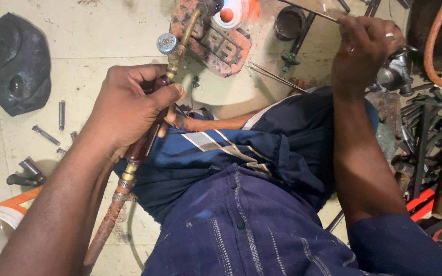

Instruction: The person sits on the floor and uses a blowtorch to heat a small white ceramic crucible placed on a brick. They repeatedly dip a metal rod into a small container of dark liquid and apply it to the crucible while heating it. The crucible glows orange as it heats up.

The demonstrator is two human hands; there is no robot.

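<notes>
We held the torch in our left hand, fingers wrapped tight round its dark handle, the brass neck running up past the knurled valve to the tip by the flame. The flame glowed white and orange at the far edge of the floor, just beside the rusty brick. Our right hand was closed in a pinch on a thin rod, whose free end reached left toward the glow. A rusty hose trailed back from the handle past our knee.

To do this well, we judged, the torch wanted a steady wrist, with the forearm braced on the thigh, and the rod fed in slowly from the side so its end met the hot spot rather than the open flame. The pinch sat well back from the heat, which seemed wise.

Loose bolts lay near the left edge, a black cloth in the far left corner, spare rods by the brick, and a heap of tools at the right edge.
</notes>
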